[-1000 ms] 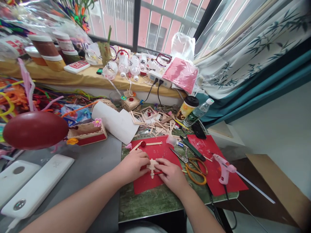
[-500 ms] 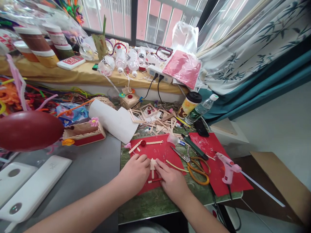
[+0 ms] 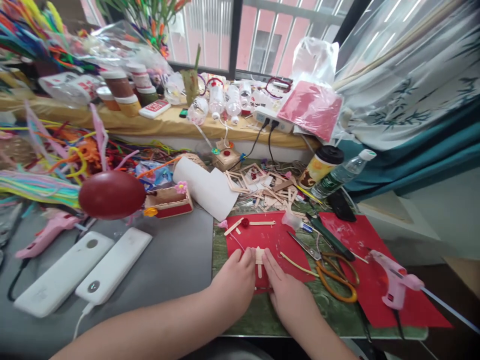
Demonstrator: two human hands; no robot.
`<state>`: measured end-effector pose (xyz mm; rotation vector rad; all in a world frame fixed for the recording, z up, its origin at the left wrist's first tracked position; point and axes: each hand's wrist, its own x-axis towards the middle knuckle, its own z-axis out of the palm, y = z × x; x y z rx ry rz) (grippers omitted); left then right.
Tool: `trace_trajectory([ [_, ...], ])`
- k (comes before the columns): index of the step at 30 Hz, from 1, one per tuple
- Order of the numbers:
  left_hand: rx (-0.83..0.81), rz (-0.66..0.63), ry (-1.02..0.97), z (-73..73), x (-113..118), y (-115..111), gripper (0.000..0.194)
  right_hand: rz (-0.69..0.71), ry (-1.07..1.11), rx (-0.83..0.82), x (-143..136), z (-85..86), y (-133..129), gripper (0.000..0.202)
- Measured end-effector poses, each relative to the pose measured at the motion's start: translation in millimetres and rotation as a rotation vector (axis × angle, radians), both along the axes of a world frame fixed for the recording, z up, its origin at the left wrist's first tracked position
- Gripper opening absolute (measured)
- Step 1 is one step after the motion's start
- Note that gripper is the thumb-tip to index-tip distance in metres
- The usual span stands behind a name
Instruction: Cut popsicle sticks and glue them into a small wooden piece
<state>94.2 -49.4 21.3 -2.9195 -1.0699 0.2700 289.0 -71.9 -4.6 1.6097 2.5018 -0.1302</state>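
On the red paper (image 3: 277,235) sits a small piece made of pale craft sticks (image 3: 259,257), with a pointed top and one stick extending below. My left hand (image 3: 237,277) pinches its left side with curled fingers. From the right, my right hand (image 3: 290,295) presses against the same piece, its fingers close together. Above my hands lie loose craft sticks (image 3: 262,223) and a dark red pompom-like rose (image 3: 245,223). A bent yellowish stem (image 3: 298,265) rests right of my right hand. A thin red rod below the piece is mostly covered.
Orange-handled scissors (image 3: 335,285) and a pink glue gun (image 3: 395,280) lie on the right. Behind are a craft-stick pile (image 3: 275,192), a cup (image 3: 320,167) and a water bottle (image 3: 343,175). White power banks (image 3: 114,267) and a dark red balloon (image 3: 112,195) are left.
The view has turned to the left, so everything appears farther right and a second pink glue gun shows. Both hands stay at the craft-stick piece.
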Motion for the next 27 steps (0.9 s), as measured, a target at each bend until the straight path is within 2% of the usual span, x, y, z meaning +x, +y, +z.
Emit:
trace_trajectory([
  [5,0.059,0.028,-0.127,5.1,-4.3,2.0,0.049,-0.046,0.183,0.014,2.3,-4.7,-2.9,0.09],
  [12,0.022,0.02,-0.183,10.8,-11.6,7.1,0.035,-0.04,0.14,-0.009,-1.4,-2.6,-1.8,0.083],
  [18,0.019,0.019,-0.269,4.5,-13.6,12.0,0.02,-0.016,0.225,0.013,0.8,-3.6,-3.9,0.088],
  [20,0.019,0.038,-0.297,4.8,-15.8,15.1,0.018,-0.015,0.313,0.036,7.0,-0.4,-3.9,0.083],
  [23,0.03,0.065,-0.316,9.1,-18.9,16.3,0.02,-0.007,0.512,0.141,20.9,11.0,-0.6,0.064],
  [25,0.038,0.026,-0.314,11.3,-18.6,12.4,0.024,-0.086,0.73,0.29,28.6,20.9,4.5,0.047],
  [27,0.054,-0.034,-0.309,9.6,-14.7,4.2,0.031,-0.258,1.024,0.467,30.9,29.2,11.7,0.032],
])
